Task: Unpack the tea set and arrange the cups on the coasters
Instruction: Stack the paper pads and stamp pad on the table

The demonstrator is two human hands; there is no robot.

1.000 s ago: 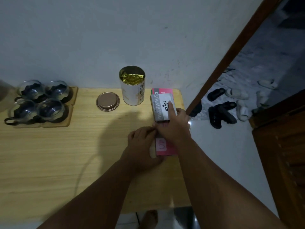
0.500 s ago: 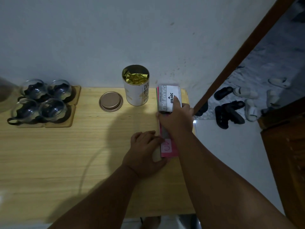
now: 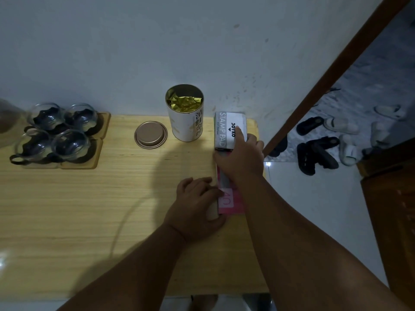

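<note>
Wooden table [image 3: 67, 221], right end: right hand [image 3: 241, 158] clasps the near end of a grey stamp pad box [image 3: 229, 129] at the far right corner; left hand [image 3: 197, 205], fingers curled, pins a pink packet [image 3: 231, 203] close to the right edge. Far left corner: four glass cups [image 3: 58, 133] on wooden coasters [image 3: 89, 160], touching. Centre back: open tin [image 3: 185, 113] beside its lid [image 3: 151, 135]; broad bare wood in front.

a light wooden table [image 3: 89, 221] carries square wooden coasters [image 3: 77, 163] with glass cups at its far left, a round metal lid [image 3: 151, 135] and an open tea tin [image 3: 185, 113] at far centre, and a pink box [image 3: 230, 204] at the right edge.
</note>
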